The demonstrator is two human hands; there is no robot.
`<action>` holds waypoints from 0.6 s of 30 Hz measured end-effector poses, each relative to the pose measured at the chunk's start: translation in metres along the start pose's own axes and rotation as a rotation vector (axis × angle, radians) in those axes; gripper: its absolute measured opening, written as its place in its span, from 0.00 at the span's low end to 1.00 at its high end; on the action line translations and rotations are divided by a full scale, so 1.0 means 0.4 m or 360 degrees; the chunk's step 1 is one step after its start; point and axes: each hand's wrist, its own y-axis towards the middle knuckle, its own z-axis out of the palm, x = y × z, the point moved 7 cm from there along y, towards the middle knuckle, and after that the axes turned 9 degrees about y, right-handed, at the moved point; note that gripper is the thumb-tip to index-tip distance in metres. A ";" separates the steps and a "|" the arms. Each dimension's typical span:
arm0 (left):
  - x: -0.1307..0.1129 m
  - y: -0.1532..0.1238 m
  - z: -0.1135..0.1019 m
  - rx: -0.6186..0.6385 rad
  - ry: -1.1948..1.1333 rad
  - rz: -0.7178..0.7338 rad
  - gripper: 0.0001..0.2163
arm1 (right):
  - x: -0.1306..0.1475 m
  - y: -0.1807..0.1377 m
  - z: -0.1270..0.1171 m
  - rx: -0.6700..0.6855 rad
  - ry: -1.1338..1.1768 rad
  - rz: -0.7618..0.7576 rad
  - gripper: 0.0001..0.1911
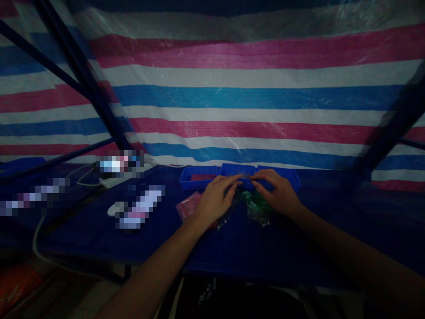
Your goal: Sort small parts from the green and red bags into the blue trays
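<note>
My left hand [215, 197] and my right hand [277, 190] meet over the dark blue table [265, 248], fingertips pinched together on a small clear thing [246, 177] that I cannot make out. Under the right hand lies a green plastic bag [257, 208]. A pink bag [187, 206] lies by the left wrist. Just behind the hands stand three blue trays in a row: the left tray [199, 176] holds something reddish, the middle tray [236, 169] and the right tray [292, 176] are partly hidden by my fingers.
A white cable and power strip [109, 179] lie at the left of the table, beside blurred patches. A striped pink, white and blue tarpaulin [252, 93] hangs behind. Dark poles [83, 75] slant at the left and right. The scene is dim.
</note>
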 end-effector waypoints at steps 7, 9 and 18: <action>-0.011 0.002 0.009 0.0079 -0.0679 -0.0202 0.20 | 0.017 -0.031 0.082 0.0311 0.0862 0.0447 0.21; -0.008 0.002 0.019 0.0093 -0.0803 -0.0220 0.20 | 0.014 -0.036 0.093 0.0283 0.0988 0.0556 0.21; 0.044 0.003 0.036 -0.0012 -0.0784 -0.0325 0.19 | -0.022 -0.030 0.070 0.0083 0.0940 0.0687 0.13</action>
